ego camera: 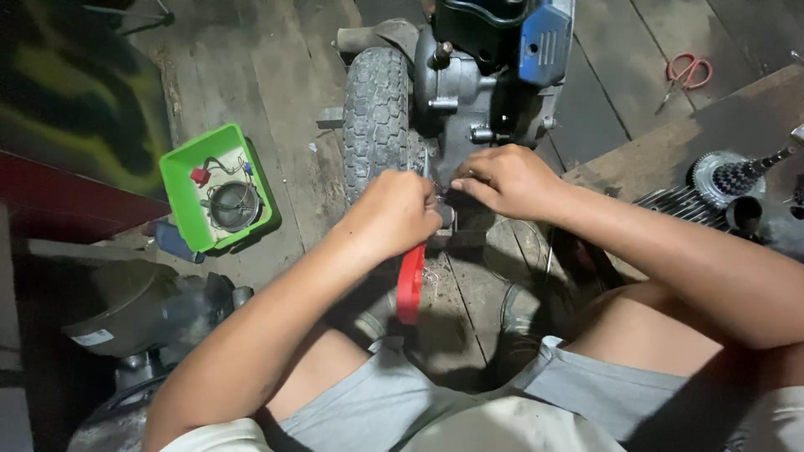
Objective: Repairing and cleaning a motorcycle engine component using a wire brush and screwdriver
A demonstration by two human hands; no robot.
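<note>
Left hand (394, 213) is closing in a fist round a red-handled tool (410, 283), handle hanging down below the fist, working end hidden btwn the two hands; right hand (507, 180) is pinching sth small at the base of the engine casing (456, 92), fingers curled tight, can't tell what the pinched part is; both hands are meeting just right of the tyre (377, 117), nearly touching each other. Blue cover (544, 38) is sitting above and right of the tyre, on the machine's top. Green tray (186, 199) is lying well left of the tyre w/ a round metal part (233, 205) and a red connector (199, 175) inside. Red-handled scissors (687, 74) are resting far right of the tyre on the wooden floor (276, 100); gear cluster (727, 176) is lying right of the tyre too, lower than the scissors.
</note>
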